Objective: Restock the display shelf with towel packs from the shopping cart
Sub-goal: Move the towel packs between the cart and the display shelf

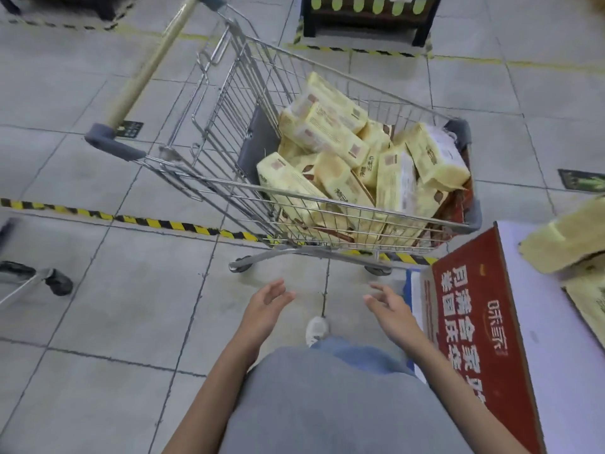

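Towel packs (327,132) lay heaped in the shopping cart (229,183): pale yellow, glossy film, soft rectangular blocks tilted every way. Cart basket was chrome wire mesh with grey plastic corners and a tan handle bar (147,67), standing on grey floor tiles (98,322). Left hand (265,309) and right hand (389,309) hung low before the cart, palms facing, fingers relaxed and slightly spread, holding nothing. Display shelf (540,306) at right: flat white top, red printed front. More yellow packs (563,240) lay on it.
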`<state>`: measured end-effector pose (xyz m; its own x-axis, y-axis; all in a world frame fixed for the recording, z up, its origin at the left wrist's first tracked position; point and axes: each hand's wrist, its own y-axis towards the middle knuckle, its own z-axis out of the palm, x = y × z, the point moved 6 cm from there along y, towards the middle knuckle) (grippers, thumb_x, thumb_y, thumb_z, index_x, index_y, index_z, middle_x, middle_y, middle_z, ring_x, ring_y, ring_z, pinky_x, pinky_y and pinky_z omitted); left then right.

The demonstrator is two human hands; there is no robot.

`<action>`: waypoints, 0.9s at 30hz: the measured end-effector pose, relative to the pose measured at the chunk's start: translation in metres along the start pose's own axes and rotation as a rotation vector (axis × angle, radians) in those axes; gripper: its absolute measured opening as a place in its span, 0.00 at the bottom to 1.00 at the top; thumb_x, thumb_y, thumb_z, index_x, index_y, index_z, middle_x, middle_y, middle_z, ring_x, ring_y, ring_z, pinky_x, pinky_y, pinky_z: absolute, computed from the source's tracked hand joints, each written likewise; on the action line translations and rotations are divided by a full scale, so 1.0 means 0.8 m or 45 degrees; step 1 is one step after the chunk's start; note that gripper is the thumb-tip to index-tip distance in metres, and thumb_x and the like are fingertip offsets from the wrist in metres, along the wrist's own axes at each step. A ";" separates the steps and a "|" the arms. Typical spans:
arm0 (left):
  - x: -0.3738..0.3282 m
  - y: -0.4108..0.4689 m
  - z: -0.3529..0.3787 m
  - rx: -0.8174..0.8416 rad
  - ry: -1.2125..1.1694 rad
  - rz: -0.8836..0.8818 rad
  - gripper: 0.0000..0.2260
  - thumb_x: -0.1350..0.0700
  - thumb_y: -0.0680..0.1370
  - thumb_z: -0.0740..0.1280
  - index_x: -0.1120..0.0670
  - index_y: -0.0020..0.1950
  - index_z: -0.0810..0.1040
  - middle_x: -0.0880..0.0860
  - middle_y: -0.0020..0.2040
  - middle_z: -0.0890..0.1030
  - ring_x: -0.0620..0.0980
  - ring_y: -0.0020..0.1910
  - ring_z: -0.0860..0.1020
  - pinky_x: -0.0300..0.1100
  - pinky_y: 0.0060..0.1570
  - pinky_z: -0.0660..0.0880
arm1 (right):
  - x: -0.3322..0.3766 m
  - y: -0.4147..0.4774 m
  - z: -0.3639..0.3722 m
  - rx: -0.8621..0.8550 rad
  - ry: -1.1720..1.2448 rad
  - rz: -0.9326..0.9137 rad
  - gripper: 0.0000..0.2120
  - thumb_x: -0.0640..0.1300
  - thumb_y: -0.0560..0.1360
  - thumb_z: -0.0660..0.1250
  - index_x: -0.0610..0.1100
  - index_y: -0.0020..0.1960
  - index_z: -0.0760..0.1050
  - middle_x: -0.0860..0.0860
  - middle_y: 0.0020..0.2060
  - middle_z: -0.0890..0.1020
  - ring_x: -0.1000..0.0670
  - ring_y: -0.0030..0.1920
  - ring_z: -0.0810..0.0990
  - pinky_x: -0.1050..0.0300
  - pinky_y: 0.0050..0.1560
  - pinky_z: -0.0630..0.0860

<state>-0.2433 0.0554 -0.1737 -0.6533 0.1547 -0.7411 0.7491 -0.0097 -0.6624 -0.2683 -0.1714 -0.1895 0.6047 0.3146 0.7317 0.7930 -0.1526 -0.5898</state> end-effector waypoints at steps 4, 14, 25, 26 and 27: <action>-0.037 0.032 -0.024 -0.124 -0.084 -0.003 0.20 0.61 0.78 0.65 0.59 0.70 0.69 0.57 0.67 0.74 0.52 0.66 0.72 0.39 0.58 0.66 | 0.054 0.067 -0.005 0.019 -0.048 -0.069 0.18 0.46 0.80 0.60 0.47 0.69 0.66 0.50 0.59 0.74 0.53 0.54 0.72 0.60 0.52 0.66; -0.171 0.133 -0.041 -0.150 -0.202 0.143 0.14 0.61 0.78 0.64 0.55 0.64 0.74 0.50 0.57 0.80 0.49 0.57 0.77 0.35 0.49 0.72 | 0.174 0.187 -0.023 -0.110 0.171 -0.199 0.11 0.45 0.79 0.61 0.49 0.61 0.72 0.48 0.53 0.79 0.52 0.53 0.77 0.66 0.46 0.69; -0.203 0.326 -0.019 -0.158 -0.513 -0.593 0.19 0.55 0.78 0.66 0.57 0.65 0.64 0.55 0.60 0.70 0.53 0.58 0.71 0.38 0.37 0.73 | 0.177 0.337 -0.018 -0.184 -0.351 0.048 0.39 0.46 0.70 0.72 0.44 0.75 0.56 0.47 0.72 0.64 0.46 0.70 0.65 0.47 0.68 0.64; -0.200 0.335 -0.014 -0.162 -0.582 -0.654 0.21 0.56 0.78 0.66 0.57 0.67 0.64 0.55 0.62 0.70 0.54 0.63 0.70 0.37 0.36 0.74 | 0.168 0.345 -0.015 -0.189 -0.361 0.091 0.40 0.46 0.69 0.72 0.45 0.75 0.55 0.46 0.72 0.62 0.45 0.70 0.63 0.46 0.69 0.63; -0.196 0.345 -0.009 -0.155 -0.648 -0.702 0.20 0.56 0.78 0.66 0.58 0.68 0.65 0.56 0.63 0.72 0.55 0.66 0.69 0.38 0.39 0.73 | 0.161 0.353 -0.013 -0.207 -0.376 0.110 0.42 0.46 0.68 0.72 0.44 0.75 0.54 0.45 0.73 0.62 0.44 0.71 0.62 0.44 0.70 0.62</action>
<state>0.0666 0.0355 -0.2398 -0.8843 -0.3698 -0.2850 0.2871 0.0506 -0.9566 0.0342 -0.1838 -0.2583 0.6414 0.5480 0.5369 0.7556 -0.3303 -0.5656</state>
